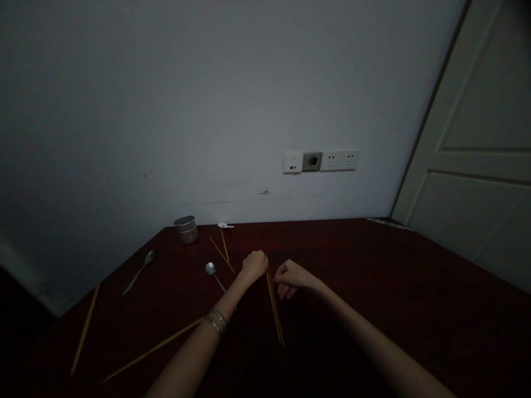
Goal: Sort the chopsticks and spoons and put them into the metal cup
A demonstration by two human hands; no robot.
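My left hand (255, 264), with bracelets on its wrist, is closed around the far end of a pair of chopsticks (274, 309). Their other ends point toward me, close together, over the dark red table (340, 249). Just right of the chopsticks is my right hand (290, 278), its fingers loosely bent and apart, with nothing visible in it. Whether its fingertips touch the chopsticks I cannot tell. Left of my left hand lies a metal spoon (211, 269), its handle partly behind my forearm. Two more chopsticks (223, 254) lie behind it, their near ends spread.
A metal cup (186, 229) stands at the back left, with a white spoon (224, 225) by the wall. A fork (139, 272) and loose chopsticks (85, 331) lie at left. Another chopstick (153, 349) runs under my left forearm. A thin strip (390, 224) lies back right.
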